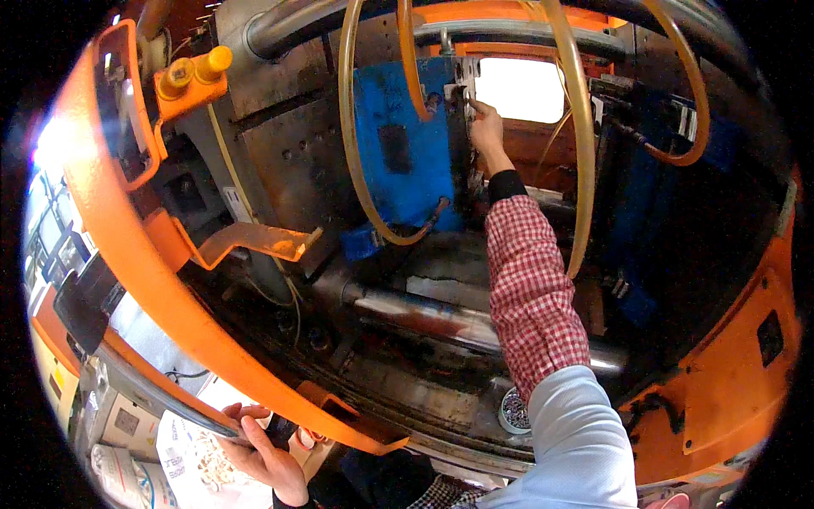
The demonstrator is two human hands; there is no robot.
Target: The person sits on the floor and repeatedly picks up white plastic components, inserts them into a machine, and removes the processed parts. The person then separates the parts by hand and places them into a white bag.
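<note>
Right hand (485, 125): bare, no glove. Black inner cuff directly below right hand at wrist. Red-and-white small-check sleeve (530, 297) below black cuff, covering forearm. Pale blue-grey plain outer sleeve below check sleeve, over upper arm. Left hand (263, 454): bare, no glove. Dark cuff at wrist just below left hand. Patch of check fabric right of left hand, near lower edge.

Two hands, the left hand (264, 458) and the right hand (486, 125); two yellow knobs (193, 71); one blue plate (405, 144); one steel bar (441, 318).
</note>
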